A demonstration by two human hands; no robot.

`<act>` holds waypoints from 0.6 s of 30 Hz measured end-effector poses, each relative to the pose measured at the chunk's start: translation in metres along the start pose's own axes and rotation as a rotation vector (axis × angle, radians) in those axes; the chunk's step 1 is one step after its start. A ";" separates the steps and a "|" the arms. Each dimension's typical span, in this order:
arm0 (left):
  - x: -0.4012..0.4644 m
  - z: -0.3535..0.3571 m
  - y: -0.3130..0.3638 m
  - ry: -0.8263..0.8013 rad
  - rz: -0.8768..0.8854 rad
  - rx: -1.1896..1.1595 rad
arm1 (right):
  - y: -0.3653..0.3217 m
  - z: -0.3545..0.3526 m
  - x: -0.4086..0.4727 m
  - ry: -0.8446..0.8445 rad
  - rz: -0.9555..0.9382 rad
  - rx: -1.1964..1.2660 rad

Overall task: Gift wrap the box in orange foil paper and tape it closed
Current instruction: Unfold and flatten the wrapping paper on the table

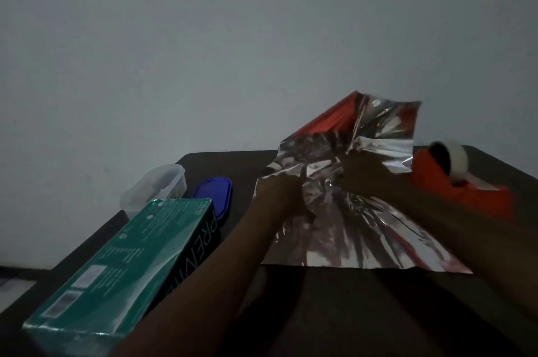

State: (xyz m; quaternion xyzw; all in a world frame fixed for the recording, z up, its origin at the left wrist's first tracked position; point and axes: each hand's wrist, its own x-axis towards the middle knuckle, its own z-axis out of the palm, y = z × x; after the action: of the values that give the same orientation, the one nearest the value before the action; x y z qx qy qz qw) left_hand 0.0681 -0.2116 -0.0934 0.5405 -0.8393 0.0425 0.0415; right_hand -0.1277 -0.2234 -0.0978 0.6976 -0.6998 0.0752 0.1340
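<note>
The foil paper point(343, 211) is up off the dark table point(320, 313), silver side facing the camera, crumpled and creased through the middle, with its near edge draped down towards the tabletop. At the top the sheet folds over and shows its orange face in a triangular flap against the grey wall point(233, 36). Both hands are in the middle of the sheet: the left hand point(279, 193) has its fingers curled into the foil and grips a bunch of it, and the right hand point(361, 173) is likewise closed on the foil just beside it, knuckles up. The light is dim, so the individual fingers are hard to make out.

The box point(116, 266), green on top with a black side carrying white lettering, lies on the table at the left, well apart from the foil and not wrapped; the left forearm passes just beside its near right corner.

Over on the right, partly behind the foil's edge, stands an orange tape dispenser point(463, 190) with a roll of tape point(448, 161) mounted on it.

At the far left of the table sits a clear plastic container point(154, 190), and just beside it a blue lid point(214, 196), both beyond the far end of the box
</note>
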 end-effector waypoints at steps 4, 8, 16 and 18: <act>0.016 -0.001 0.006 0.333 0.107 -0.143 | 0.003 0.028 -0.001 0.034 -0.146 0.018; 0.031 0.016 0.007 0.178 0.103 -0.064 | 0.004 0.040 -0.008 -0.016 -0.178 -0.007; 0.048 0.035 -0.016 0.021 -0.075 -0.001 | -0.002 0.047 -0.029 -0.092 -0.093 0.122; 0.052 0.030 -0.018 0.055 -0.099 -0.004 | 0.000 0.048 -0.029 -0.130 -0.059 0.145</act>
State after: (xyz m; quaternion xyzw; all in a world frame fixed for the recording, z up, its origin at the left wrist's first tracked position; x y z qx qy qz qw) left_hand 0.0623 -0.2694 -0.1168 0.5797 -0.8102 0.0536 0.0678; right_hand -0.1316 -0.2096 -0.1523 0.7293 -0.6788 0.0760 0.0398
